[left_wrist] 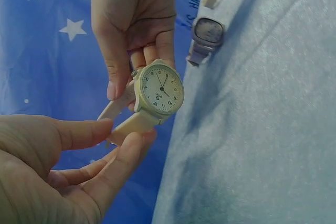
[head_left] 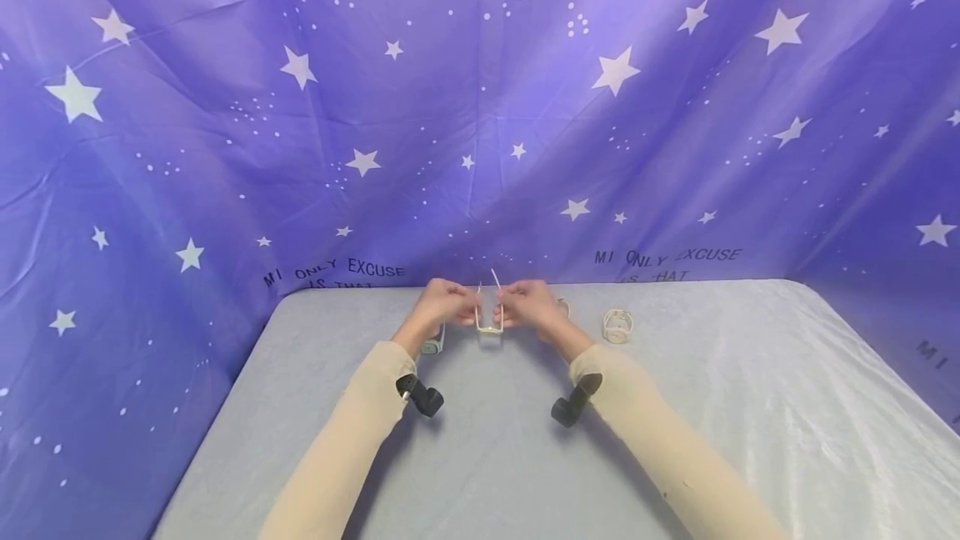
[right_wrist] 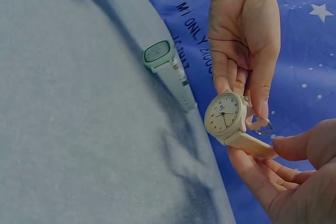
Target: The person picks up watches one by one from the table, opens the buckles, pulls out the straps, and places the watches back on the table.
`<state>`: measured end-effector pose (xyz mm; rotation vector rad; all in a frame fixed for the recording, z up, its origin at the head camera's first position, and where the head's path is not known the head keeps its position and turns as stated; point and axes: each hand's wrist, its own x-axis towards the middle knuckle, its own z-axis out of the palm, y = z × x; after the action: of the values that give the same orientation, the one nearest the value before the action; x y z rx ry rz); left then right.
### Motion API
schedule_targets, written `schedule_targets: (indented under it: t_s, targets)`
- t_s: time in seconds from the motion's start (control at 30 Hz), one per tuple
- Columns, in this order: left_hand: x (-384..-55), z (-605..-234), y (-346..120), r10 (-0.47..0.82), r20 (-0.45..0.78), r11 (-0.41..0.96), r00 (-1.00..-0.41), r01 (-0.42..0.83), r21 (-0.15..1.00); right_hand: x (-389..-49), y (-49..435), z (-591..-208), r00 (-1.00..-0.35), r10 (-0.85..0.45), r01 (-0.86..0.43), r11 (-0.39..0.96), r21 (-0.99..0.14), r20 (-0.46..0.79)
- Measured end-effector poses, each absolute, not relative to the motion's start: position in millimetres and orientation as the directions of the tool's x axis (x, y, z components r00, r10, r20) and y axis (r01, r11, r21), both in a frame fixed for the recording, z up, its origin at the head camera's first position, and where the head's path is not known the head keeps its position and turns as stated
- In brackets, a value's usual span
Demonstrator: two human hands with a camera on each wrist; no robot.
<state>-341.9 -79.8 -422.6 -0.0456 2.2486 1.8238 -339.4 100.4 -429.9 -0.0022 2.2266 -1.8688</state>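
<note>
A cream wristwatch (head_left: 490, 330) with a round dial (left_wrist: 163, 88) is held up above the table, its two strap ends raised in a U. My left hand (head_left: 446, 304) pinches one strap half between thumb and fingers; a metal buckle (right_wrist: 262, 127) shows beside its thumb in the right wrist view. The other strap half is pinched by my right hand (head_left: 531, 304). Below my left hand lies a green-rimmed watch (right_wrist: 159, 54) with a pale strap. Past my right hand stands a mauve watch with a squarish face (left_wrist: 208, 31), mostly hidden by that hand in the head view.
Farther right on the grey cloth-covered table (head_left: 712, 407) stands a beige watch (head_left: 618, 327). A purple star-printed curtain (head_left: 480, 107) hangs right behind the table's back edge. Black wrist cameras sit on both sleeves.
</note>
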Motion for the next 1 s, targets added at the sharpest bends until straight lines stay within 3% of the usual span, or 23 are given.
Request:
schedule_targets:
  t_s: [0.63, 1.0]
  targets:
    - [-343.1, -440.1, -76.9, 0.052, -0.266, 0.299, -0.963, -0.239, 0.924, -343.1, 95.5, -451.2, -0.970, -0.133, 0.168, 0.232, -0.958, -0.203]
    - [-343.6, -446.1, -70.0, 0.008, -0.220, 0.367, -0.976, -0.201, 0.908, -344.9, 93.3, -455.9, -0.982, -0.086, 0.134, 0.298, -0.945, -0.167]
